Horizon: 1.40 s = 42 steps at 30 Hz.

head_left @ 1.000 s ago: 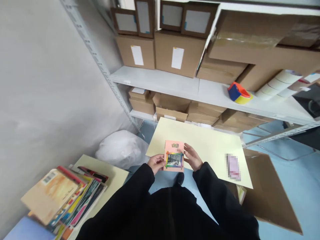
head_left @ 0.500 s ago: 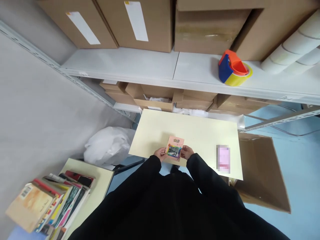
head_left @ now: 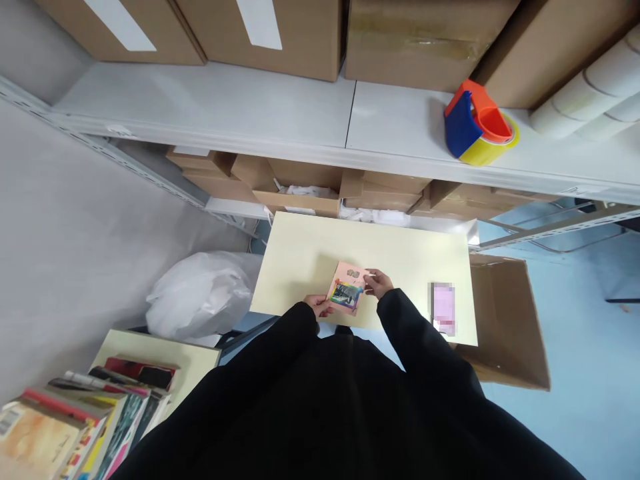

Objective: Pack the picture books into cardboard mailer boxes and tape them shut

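- Left hand [head_left: 318, 305], with the booklet as clock centre and 12 o'clock away from the body, sits at 8 o'clock, thumb and fingers pinching the lower corner, probably to steady it
- Right hand [head_left: 380, 283] is at 3 o'clock, fingertips closed on the edge near the top corner; gripping opposite sides seems meant to keep the booklet flat and its front uncovered
- Pink booklet [head_left: 345, 288] is held over the near part of the table, tilted a little clockwise, its shadow towards 10 o'clock suggesting it is raised, though I cannot tell if an edge touches
- It looks small, thin and salmon pink, with a dark motif near the top and a black-and-white picture [head_left: 345, 295] in a rainbow border below; the lettering is too small to read
- Books [head_left: 100, 427] lie in a slanting pile on the side table [head_left: 197, 363] at 8 o'clock, perhaps set there to be within the left hand's reach
- Blurred pink item [head_left: 443, 308] lies on the table [head_left: 400, 257] at 4 o'clock, apart from the right hand, likely to leave working room
- White plastic bag [head_left: 195, 293] rests at 9 o'clock, beside the wall
- Tape dispenser [head_left: 475, 127] stands on the shelf [head_left: 280, 107] at 1 o'clock, presumably kept handy there
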Tool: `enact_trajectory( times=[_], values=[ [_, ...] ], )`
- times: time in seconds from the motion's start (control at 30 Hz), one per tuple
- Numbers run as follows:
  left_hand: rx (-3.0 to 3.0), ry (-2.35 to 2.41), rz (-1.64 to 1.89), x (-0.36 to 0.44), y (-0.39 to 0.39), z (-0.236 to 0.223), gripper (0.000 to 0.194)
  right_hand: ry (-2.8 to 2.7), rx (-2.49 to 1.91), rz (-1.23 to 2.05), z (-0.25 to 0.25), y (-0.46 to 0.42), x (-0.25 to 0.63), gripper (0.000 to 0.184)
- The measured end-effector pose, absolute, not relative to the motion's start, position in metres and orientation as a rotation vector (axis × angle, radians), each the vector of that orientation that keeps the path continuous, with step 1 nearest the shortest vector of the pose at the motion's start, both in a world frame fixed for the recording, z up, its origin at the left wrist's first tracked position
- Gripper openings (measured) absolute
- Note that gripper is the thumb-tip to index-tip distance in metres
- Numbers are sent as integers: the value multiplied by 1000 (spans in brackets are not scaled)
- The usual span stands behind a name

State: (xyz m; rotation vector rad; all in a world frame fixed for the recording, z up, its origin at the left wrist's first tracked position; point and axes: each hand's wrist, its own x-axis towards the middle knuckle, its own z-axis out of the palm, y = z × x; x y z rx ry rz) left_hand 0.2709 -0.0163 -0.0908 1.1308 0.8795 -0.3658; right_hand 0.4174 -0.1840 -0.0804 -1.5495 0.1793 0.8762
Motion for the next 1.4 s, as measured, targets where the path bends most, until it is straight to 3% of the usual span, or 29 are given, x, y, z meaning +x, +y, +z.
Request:
enact_trajectory(
  times=[0.2,0.4,0.67,0.87,1.03,1.2,1.4],
  values=[
    [976,828,-357,277,-1,-87,27,198,-1543,886,-67,-182,433,27],
    [986,897,-187,279,7,-82,29,102,-1496,898,-60,-184,430,47],
    [801,878,-237,276,9,-72,21,17,-1282,899,-58,-181,442,28],
    [688,898,-393,278,-2,-71,19,-74,-1282,866,-61,-171,433,43],
    [775,871,-427,285,-5,-74,21,-73,-1250,1003,-54,-177,435,31],
    [815,862,-425,287,5,-69,42,-37,-1362,1013,-52,-185,447,27],
    [1128,775,-271,280,3,-71,49,25,-1483,995,-53,-187,462,31]
  ],
)
